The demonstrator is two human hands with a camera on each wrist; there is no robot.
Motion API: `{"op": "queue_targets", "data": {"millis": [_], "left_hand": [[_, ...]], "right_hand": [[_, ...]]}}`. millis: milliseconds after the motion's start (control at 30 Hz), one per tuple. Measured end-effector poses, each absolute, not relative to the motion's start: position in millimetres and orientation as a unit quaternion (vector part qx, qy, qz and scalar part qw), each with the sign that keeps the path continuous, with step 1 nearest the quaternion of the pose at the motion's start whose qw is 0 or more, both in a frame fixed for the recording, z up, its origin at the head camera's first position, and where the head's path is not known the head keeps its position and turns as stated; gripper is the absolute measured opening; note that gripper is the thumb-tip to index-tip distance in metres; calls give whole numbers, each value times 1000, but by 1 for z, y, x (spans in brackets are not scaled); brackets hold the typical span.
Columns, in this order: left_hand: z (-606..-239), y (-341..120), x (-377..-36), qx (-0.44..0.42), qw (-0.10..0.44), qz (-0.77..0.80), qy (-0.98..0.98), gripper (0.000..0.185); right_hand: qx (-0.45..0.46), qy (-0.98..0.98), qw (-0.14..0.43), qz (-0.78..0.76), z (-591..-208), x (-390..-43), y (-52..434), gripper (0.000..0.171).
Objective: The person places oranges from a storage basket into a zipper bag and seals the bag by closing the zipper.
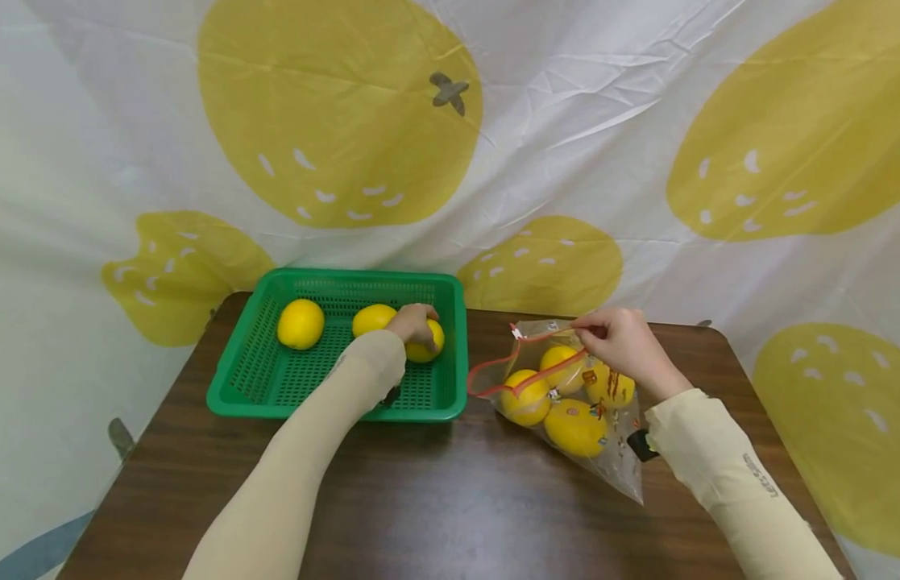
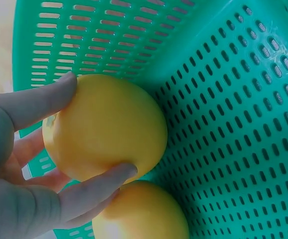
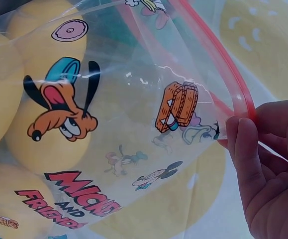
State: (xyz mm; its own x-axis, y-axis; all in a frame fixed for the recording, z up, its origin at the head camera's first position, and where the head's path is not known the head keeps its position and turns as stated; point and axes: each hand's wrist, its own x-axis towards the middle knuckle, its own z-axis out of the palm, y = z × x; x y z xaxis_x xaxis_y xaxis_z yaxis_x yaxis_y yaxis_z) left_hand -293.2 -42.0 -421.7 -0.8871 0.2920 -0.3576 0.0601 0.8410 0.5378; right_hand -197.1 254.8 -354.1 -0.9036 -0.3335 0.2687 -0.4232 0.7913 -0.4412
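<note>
My left hand point(image 1: 412, 324) reaches into a green plastic basket point(image 1: 341, 412) and grips a yellow lemon point(image 2: 109, 129) near its right wall, thumb on one side and fingers on the other. Right beside that fruit lies a second lemon point(image 1: 372, 318), and a third lemon point(image 1: 300, 324) sits apart toward the basket's left side. My right hand point(image 1: 627, 346) pinches the red-edged mouth of a clear zip bag point(image 3: 134, 114) between thumb and fingers. The bag's mouth gapes toward the basket. Several lemons point(image 1: 574, 427) are inside, seen through the printed cartoon film.
Basket and bag rest side by side on a dark brown wooden table point(image 1: 435, 499). Behind it hangs a white cloth point(image 1: 551, 145) printed with large yellow fruit. A small black item point(image 1: 641, 445) shows at the right sleeve's cuff.
</note>
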Motion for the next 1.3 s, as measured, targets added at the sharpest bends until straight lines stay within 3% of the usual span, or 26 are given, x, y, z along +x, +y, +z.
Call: {"op": "queue_targets", "data": {"millis": [367, 633, 1300], "left_hand": [[-421, -46, -293, 93, 211, 268, 936, 58], [-418, -55, -290, 66, 241, 348, 904, 59], [-385, -71, -269, 119, 231, 466, 846, 61]], "right_hand": [[190, -946, 79, 252, -352, -198, 253, 15], [190, -947, 83, 246, -352, -199, 254, 15], [189, -946, 76, 252, -353, -196, 255, 17]]}}
